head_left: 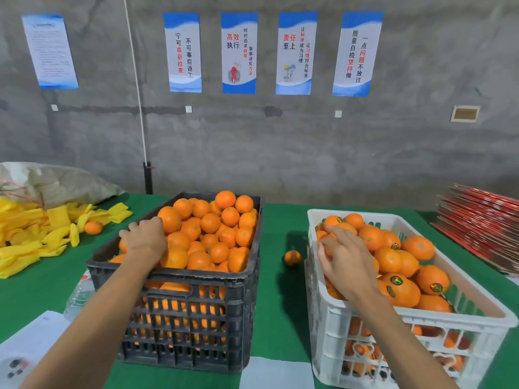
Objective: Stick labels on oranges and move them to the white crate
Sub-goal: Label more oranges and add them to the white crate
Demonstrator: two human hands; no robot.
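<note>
1. Left hand [144,238] curls down over an orange at the black crate [179,279]'s near-left corner — apparently gripping it.
2. Right hand [346,262], fingers loosely spread, rests on labelled oranges [398,282] along the white crate [415,315]'s left edge; any hold is hidden.
3. The white crate lies rightward of the left hand.

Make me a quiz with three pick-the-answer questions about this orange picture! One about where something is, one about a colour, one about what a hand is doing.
1. Where is the loose orange?
A. between the two crates
B. on the red stack
C. on the paper

2. What colour is the crate on the person's left?
A. white
B. black
C. yellow

3. What is the left hand doing?
A. waving in the air
B. lying flat on the table
C. reaching into the oranges

Answers: 1 A, it sits on the green cloth between them. 2 B, the black crate is dark plastic. 3 C, its fingers curl among the fruit.
</note>
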